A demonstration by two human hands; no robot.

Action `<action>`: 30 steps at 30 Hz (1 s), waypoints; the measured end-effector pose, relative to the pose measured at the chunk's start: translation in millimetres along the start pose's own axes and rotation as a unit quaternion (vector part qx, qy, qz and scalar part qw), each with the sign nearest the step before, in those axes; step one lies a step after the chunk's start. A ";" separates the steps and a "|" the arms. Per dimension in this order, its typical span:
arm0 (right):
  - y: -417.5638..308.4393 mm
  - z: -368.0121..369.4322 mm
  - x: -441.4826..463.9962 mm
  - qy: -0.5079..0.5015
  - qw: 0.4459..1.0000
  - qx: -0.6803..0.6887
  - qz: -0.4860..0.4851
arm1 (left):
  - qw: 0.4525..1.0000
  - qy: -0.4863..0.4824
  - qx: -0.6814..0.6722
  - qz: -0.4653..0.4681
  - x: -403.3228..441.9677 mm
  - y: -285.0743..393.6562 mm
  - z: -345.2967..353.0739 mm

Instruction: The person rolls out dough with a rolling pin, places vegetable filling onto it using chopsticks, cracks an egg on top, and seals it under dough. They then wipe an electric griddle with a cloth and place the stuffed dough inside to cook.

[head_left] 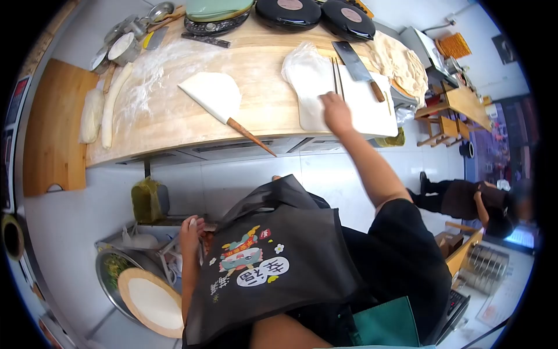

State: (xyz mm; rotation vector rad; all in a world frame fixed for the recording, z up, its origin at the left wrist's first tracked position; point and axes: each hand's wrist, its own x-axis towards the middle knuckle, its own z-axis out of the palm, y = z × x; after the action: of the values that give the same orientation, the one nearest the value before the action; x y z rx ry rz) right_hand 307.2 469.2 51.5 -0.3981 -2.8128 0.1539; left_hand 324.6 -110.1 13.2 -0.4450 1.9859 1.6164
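Note:
My right hand reaches over the white cutting board, its thumb and fingers apart. It is at the near ends of two long chopsticks; whether it touches them is unclear. A crumpled clear plastic bag lies just left of the chopsticks. To their right is a cleaver with a wooden handle. Lower left, my left hand hangs beside my dark printed apron. Its fingers are loosely bent, and I see nothing held. A rolling pin lies partly under a folded white dough sheet.
On the floured wooden counter a long dough roll lies at left. Black round griddles stand at the back. A metal bowl of greens and a wooden round are lower left. Another person stands at right.

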 end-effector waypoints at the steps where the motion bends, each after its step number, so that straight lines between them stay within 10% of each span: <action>1: 38.4 -9.5 0.4 -0.030 0.996 -0.076 -0.048 | 0.999 0.023 -0.016 -0.029 -13.3 -12.4 2.3; 6: 148.2 19.1 16.4 -0.204 0.943 -0.121 -0.232 | 0.984 0.078 -0.135 -0.080 -61.8 -100.1 29.3; 10: 178.7 34.5 43.3 -0.119 0.933 -0.072 -0.333 | 0.985 0.126 0.031 -0.112 -72.8 -134.4 66.5; 15: 168.8 -2.1 51.0 -0.148 0.857 -0.237 -0.434 | 0.967 0.090 -0.223 -0.089 -115.3 -155.8 74.3; 19: 185.6 32.5 74.1 -0.143 0.830 -0.219 -0.492 | 0.859 0.308 -0.400 -0.088 -156.7 -131.0 71.6; 25: 119.4 -41.6 77.0 -0.191 0.898 -0.153 -0.366 | 0.579 0.401 -0.684 0.189 -221.8 -131.6 0.6; 30: 11.1 -102.8 107.3 -0.035 0.950 -0.067 -0.303 | 0.545 0.408 -0.659 0.318 -235.6 -143.4 -46.5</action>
State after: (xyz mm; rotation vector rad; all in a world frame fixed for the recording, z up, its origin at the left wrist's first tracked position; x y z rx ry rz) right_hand 242.8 517.1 177.0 0.4611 -2.8731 -0.1620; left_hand 585.3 -206.3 45.4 -1.2703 0.7713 3.8035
